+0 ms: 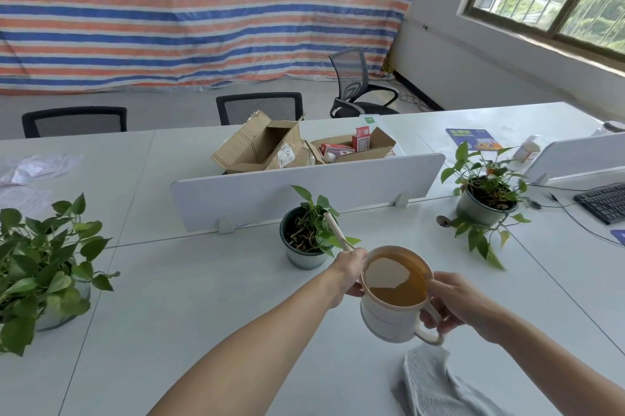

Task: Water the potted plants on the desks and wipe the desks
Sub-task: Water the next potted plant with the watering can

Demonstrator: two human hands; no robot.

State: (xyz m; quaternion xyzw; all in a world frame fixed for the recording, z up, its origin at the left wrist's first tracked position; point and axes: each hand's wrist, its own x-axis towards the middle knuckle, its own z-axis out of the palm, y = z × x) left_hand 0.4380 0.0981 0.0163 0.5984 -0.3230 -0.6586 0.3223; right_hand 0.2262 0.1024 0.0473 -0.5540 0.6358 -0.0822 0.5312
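A cream watering can (389, 317) holding brownish water hangs above the white desk (203, 297). My right hand (453, 304) grips its handle. My left hand (351, 272) holds the can's far side at the base of the long spout (334, 229). The spout's tip reaches over the soil of the middle potted plant (306, 239) in its dark green pot. A second potted plant (487, 195) stands to the right, and a third, larger one (37, 273) at the left edge. A grey cloth (436, 385) lies on the desk below the can.
A white divider panel (304, 189) runs behind the middle plant. Beyond it lie open cardboard boxes (270, 145) and small red cartons. A black keyboard (605, 202) with cables sits at the right. Office chairs (260, 107) stand behind the desks.
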